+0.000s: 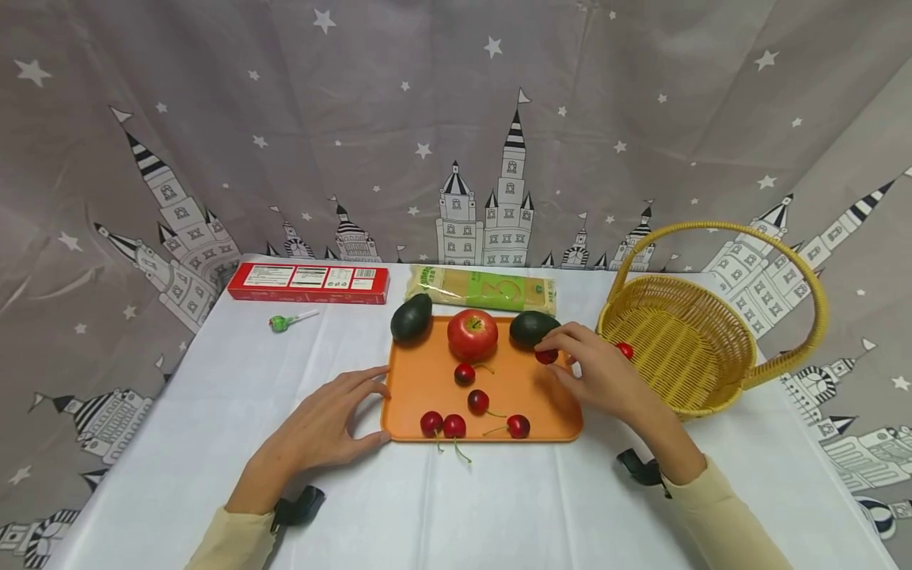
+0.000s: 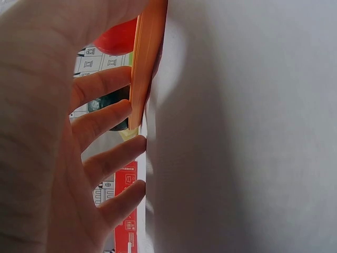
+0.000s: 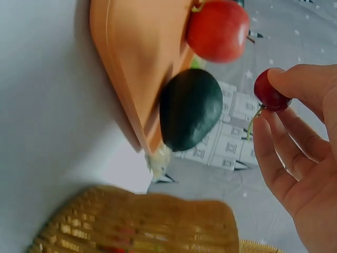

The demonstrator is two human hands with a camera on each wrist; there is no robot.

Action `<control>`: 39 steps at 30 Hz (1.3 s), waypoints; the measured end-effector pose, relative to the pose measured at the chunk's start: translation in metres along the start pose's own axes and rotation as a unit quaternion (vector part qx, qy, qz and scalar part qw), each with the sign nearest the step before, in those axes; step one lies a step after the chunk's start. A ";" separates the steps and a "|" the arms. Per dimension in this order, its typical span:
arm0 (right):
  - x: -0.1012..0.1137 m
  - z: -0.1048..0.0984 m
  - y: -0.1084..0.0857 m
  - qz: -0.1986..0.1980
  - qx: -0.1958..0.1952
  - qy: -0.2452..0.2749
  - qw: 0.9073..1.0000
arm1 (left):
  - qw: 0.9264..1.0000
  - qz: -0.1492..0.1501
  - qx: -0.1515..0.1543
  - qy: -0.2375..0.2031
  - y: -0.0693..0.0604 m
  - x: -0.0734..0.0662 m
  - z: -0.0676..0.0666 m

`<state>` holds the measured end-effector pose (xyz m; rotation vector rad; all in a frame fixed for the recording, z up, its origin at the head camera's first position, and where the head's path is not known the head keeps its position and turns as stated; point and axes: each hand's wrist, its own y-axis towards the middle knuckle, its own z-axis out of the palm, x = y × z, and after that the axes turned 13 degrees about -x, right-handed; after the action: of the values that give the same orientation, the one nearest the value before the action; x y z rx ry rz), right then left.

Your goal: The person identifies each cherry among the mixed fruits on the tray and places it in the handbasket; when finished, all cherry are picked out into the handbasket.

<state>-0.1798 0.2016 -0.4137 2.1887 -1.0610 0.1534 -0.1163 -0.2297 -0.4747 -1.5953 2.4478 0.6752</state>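
My right hand pinches a cherry between thumb and fingers, its green stem hanging down. It is held above the right part of an orange tray, near the dark avocado. Along the tray's left edge, my left hand touches the rim with spread, relaxed fingers. On the tray lie a red apple, a second avocado at the back left corner and several cherries with stems. Another cherry shows inside the wicker basket's left side, partly hidden by my right hand.
A yellow wicker basket with a tall handle stands right of the tray. Behind the tray lies a pack of noodles. At the back left are a red box and a green lollipop on the white tablecloth.
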 end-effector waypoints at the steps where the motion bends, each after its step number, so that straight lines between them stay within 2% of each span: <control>1: -0.002 -0.002 -0.001 -0.004 -0.006 0.000 1.000 | 1.000 0.000 0.000 0.000 0.000 0.000 0.000; 8: -0.014 -0.018 -0.005 -0.001 -0.039 -0.022 0.999 | 1.000 -0.004 0.002 0.000 0.000 -0.001 -0.001; 26: -0.039 -0.045 -0.021 0.046 -0.058 -0.052 0.996 | 1.000 -0.005 0.001 -0.005 -0.001 -0.001 -0.001; 39: -0.058 -0.058 -0.032 0.061 -0.068 -0.061 0.994 | 1.000 -0.002 -0.004 -0.006 -0.001 -0.001 -0.001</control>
<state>-0.1838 0.2893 -0.4091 2.0331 -1.2373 0.0008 -0.1151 -0.2296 -0.4737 -1.5947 2.4359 0.6930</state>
